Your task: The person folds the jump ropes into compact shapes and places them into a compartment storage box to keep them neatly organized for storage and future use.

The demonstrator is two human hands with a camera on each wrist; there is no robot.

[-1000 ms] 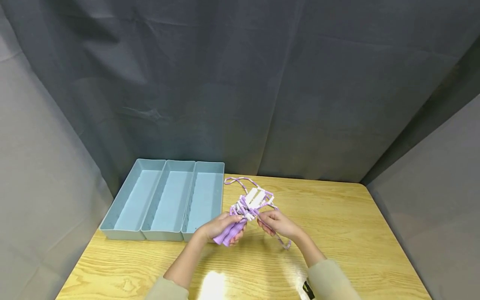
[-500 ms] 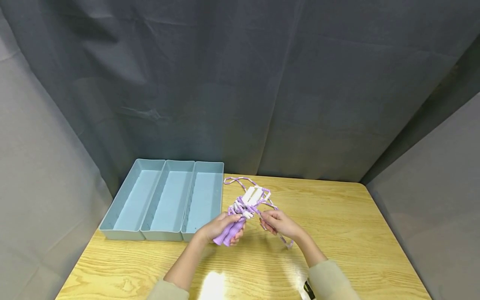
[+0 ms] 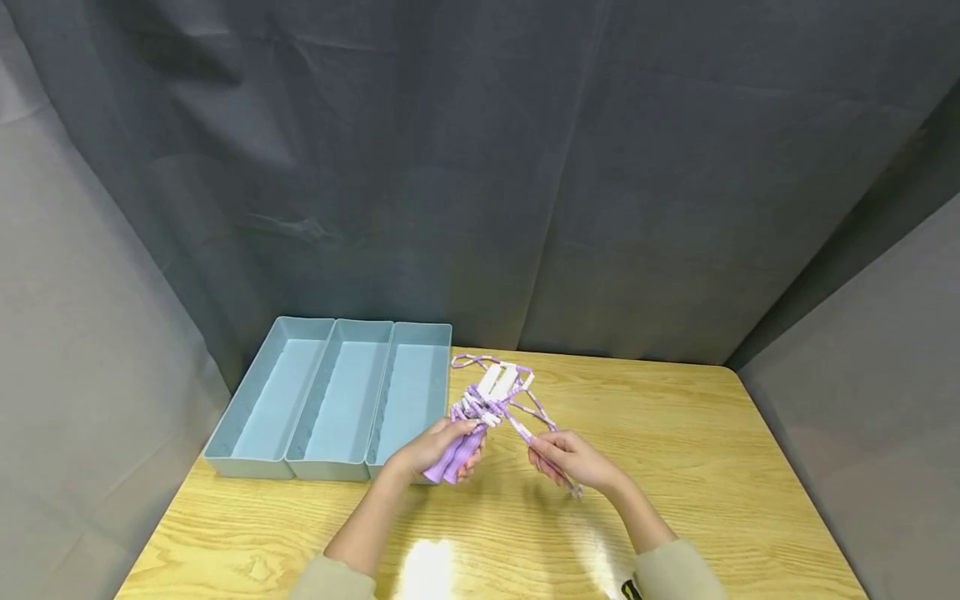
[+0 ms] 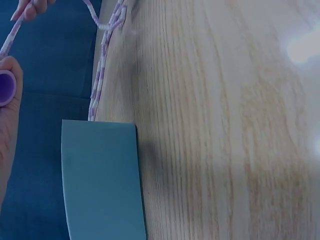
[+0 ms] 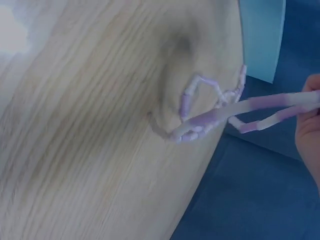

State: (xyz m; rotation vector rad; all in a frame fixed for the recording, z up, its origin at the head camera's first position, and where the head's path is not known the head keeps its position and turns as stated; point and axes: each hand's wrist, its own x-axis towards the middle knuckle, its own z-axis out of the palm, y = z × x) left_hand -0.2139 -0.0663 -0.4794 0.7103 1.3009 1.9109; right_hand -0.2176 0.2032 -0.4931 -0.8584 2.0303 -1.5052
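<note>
A beaded jump rope [image 3: 483,406] in purple and white is bunched up near the middle of the table, its two handles side by side with purple grips and white ends. My left hand [image 3: 441,447] grips the purple handles; in the left wrist view the round end of one handle [image 4: 6,88] shows beside the fingers. To the right, my right hand [image 3: 572,458] pinches a length of the beaded cord. In the right wrist view, cord strands [image 5: 260,103] run from that hand and hang in loops. Part of the cord lies behind the bundle on the table.
Three blue-grey trays [image 3: 330,462] stand joined side by side at the table's left. The wooden table [image 3: 675,467] extends to the right. Dark curtain [image 3: 480,167] hangs behind, with pale grey sheets on both sides.
My right hand has drawn a little to the right and down, pulling the cord straighter from the bundle. The left hand with the handles has shifted slightly left and up.
</note>
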